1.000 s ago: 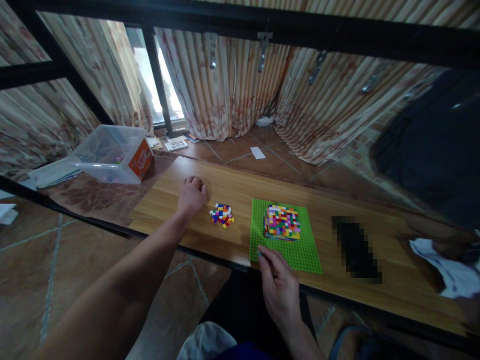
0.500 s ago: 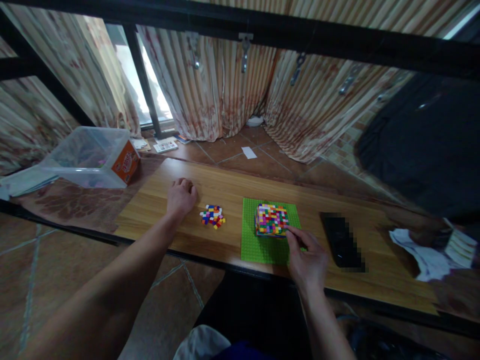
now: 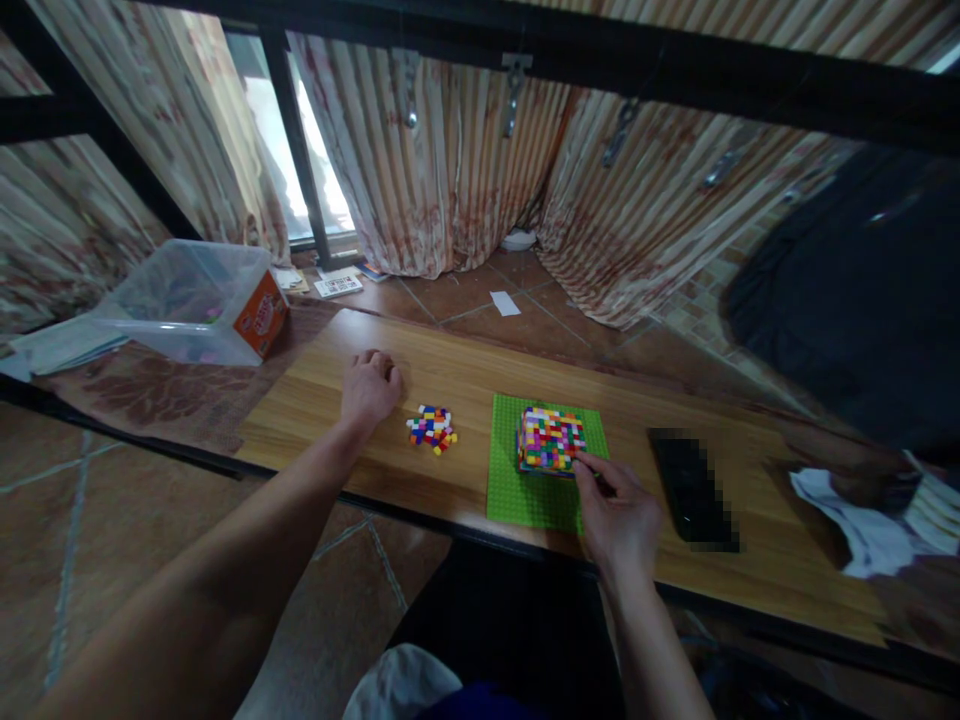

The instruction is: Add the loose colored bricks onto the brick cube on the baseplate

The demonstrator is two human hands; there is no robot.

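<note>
- The right hand (image 3: 621, 515) is now pinching at the near-right corner, about four o'clock, of the layered, multicoloured block of small plastic bricks (image 3: 551, 438); a second ago it was hovering by the near-left part of the square, studded green baseplate (image 3: 517, 505).
- This shift is likely bringing the work from carrying a piece to fitting it at that corner.
- The right grip is nearly closing, thumb and forefinger almost meeting; I cannot tell whether a brick is sitting between them.
- The brick block is standing on the baseplate, towards its twelve o'clock edge, and the baseplate is lying on the long wood-grain surface (image 3: 465, 370).
- The left hand (image 3: 370, 387) is resting where it was, at ten o'clock from the small heap of loose, mixed-colour plastic bricks (image 3: 432, 427); its grip is loosely curling, and the palm is facing down, so I cannot tell if anything is under it.
- The loose heap is lying at nine o'clock from the block, apart from both hands, so pieces are remaining unplaced.
</note>
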